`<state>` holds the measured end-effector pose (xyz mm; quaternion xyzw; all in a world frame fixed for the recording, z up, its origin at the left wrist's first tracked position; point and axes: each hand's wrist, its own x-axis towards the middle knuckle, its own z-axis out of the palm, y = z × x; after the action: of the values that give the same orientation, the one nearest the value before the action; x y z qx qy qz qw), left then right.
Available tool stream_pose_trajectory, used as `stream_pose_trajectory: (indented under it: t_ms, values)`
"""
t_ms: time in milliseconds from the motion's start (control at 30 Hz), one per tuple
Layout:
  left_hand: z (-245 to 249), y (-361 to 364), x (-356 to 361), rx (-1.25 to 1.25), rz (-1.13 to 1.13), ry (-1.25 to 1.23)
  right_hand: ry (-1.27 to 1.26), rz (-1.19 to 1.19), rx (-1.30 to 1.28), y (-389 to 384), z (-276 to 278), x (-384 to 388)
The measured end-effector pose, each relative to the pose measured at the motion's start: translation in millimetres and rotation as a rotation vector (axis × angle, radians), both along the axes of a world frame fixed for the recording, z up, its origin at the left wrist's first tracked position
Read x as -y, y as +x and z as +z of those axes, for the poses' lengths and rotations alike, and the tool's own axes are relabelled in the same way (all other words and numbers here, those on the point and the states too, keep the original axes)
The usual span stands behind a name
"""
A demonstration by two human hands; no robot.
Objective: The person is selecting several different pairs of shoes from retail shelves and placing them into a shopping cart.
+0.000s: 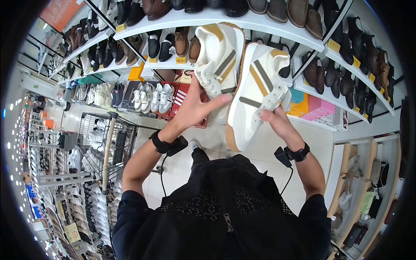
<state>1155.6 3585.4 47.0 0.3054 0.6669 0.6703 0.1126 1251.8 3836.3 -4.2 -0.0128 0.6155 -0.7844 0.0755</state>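
Observation:
A pair of white sneakers with tan and grey stripes is held up in front of the shelves. My left hand (201,106) grips the left sneaker (216,60), its thumb reaching across toward the other shoe. The right sneaker (255,86) is turned to show its striped side and tan sole edge. My right hand (279,123) holds it near the laces, thumb on the upper. The two shoes lie close against each other, heels up. Some fingers of both hands are hidden behind the shoes.
Curved white shelves (277,21) with dark and brown shoes stand ahead. White sneakers (162,99) and shoe boxes (318,108) sit low beneath them. A wire shopping cart (108,143) stands at left. Wooden shelves with bags (377,173) are at right.

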Motion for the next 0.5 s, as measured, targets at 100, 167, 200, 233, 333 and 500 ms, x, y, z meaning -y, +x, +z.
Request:
stream_pose_trajectory:
  t_ms: [100,167,200,233,333,500]
  values:
    - [10.3,-9.5,5.8,0.213,-0.009,-0.002,0.007,-0.006,0.039,4.6,11.7,5.1]
    - [16.7,-8.8,13.6,0.202,-0.008,-0.025,0.062,-0.028,-0.007,7.0,18.8,1.7]
    - [16.7,-10.2,17.9,0.221,-0.017,-0.020,0.061,-0.026,-0.015,6.7,21.8,-0.7]
    - [15.5,-11.9,22.6,0.240,-0.027,-0.014,0.067,-0.044,-0.026,6.7,24.4,-4.0]
    - [-0.2,-12.1,32.4,0.281,-0.125,-0.076,0.043,-0.035,-0.043,2.0,24.2,-16.8]
    - [-3.8,-3.0,39.7,0.355,-0.231,-0.184,0.018,0.055,-0.053,3.7,16.4,-24.9]
